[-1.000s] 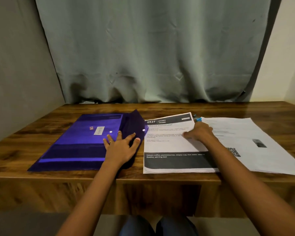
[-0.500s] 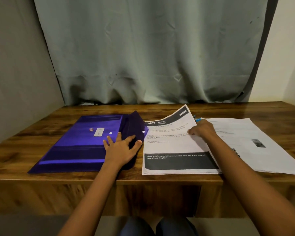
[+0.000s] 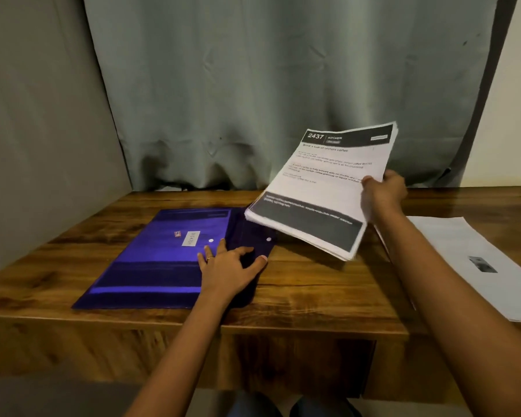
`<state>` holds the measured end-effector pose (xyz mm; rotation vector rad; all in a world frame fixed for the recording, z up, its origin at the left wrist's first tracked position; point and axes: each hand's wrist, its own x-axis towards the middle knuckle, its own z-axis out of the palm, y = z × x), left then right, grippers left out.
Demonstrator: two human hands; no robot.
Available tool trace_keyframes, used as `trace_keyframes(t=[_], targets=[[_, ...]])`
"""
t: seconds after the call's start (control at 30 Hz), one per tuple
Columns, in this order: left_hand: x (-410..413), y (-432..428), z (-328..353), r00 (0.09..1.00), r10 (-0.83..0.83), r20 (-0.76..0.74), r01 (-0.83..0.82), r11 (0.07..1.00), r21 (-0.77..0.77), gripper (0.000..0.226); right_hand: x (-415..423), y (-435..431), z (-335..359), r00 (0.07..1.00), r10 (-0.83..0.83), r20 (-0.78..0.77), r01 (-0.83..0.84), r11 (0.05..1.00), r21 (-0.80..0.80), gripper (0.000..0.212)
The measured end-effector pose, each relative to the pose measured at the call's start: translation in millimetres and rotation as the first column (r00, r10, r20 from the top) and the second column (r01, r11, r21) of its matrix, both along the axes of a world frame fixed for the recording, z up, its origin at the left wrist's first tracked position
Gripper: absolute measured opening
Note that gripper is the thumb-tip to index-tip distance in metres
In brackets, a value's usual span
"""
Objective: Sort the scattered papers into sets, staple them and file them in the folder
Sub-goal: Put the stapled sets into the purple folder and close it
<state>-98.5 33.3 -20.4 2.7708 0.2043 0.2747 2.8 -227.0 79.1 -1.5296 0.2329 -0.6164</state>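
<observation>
The right hand (image 3: 382, 194) is gripping a stapled-looking set of papers (image 3: 319, 188) by its right edge, thumb (image 3: 367, 179) lying across the printed top sheet and the other fingers curling behind the stack. Whether a staple is actually binding the sheets cannot be told. The set is hanging in the air to the left of that hand, clear of the wooden table (image 3: 313, 284), and is tilting so that its header bar reading "2437 KITCHEN" is pointing up and away from the hand while its dark bottom band is dipping toward the left hand.

The left hand (image 3: 229, 270) is lying flat with its fingers spread, pressing down on the purple folder (image 3: 151, 260) where the opened flap (image 3: 250, 233) is joining the body. A ring (image 3: 209, 258) is showing on one finger. Most of the folder is stretching out to the left of this hand; the flap is lying under and just beyond its fingertips, with a white snap button (image 3: 269, 239) near the thumb side. The lower left corner of the held set is hovering just above the far end of the flap, not touching it.

More loose papers (image 3: 463, 260) are lying on the table below and to the right of the right forearm.
</observation>
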Motion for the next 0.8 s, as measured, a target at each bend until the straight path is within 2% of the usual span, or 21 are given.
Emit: trace_keyframes(t=[0.07,0.23,0.33,0.4,0.47,0.57,0.67,0.8], targets=[[-0.3,-0.1,1.0,1.0,0.0,0.005,0.001,1.0,-0.027,0.06,1.7,17.2,-11.9,1.0,0.004,-0.019,-0.003,0.999,0.051,0.029],[-0.8,0.4,-2.3,0.996,0.038,0.085,-0.029,0.995,-0.101,0.052,-1.6,40.7,-43.4,0.99,0.074,-0.121,-0.078,0.997,-0.026,0.033],[-3.2,1.8,-0.7,0.978,0.064,0.2,-0.002,0.955,-0.297,0.032,-1.6,40.7,-53.7,0.985,0.058,-0.16,-0.074,0.993,-0.096,0.034],[-5.5,3.1,1.8,0.963,0.11,0.248,-0.005,0.921,-0.389,0.021,-0.7,41.3,-54.8,0.971,0.105,-0.214,-0.114,0.993,-0.032,0.035],[-5.5,4.1,4.2,0.95,0.166,0.264,-0.062,0.93,-0.361,0.022,-0.2,42.3,-52.7,0.934,0.231,-0.271,-0.201,0.97,0.136,0.038],[-1.3,6.7,6.4,0.937,0.24,0.254,-0.182,0.956,-0.23,0.036,-3.6,43.4,-48.4,0.851,0.434,-0.295,-0.319,0.874,0.366,0.05],[0.4,9.3,11.1,0.933,0.273,0.236,-0.236,0.956,-0.174,0.026,-4.5,46.1,-48.2,0.777,0.536,-0.33,-0.407,0.828,0.387,0.039],[0.5,13.1,19.3,0.936,0.286,0.204,-0.253,0.952,-0.175,0.01,-4.2,47.0,-48.7,0.761,0.535,-0.367,-0.426,0.839,0.339,0.04]])
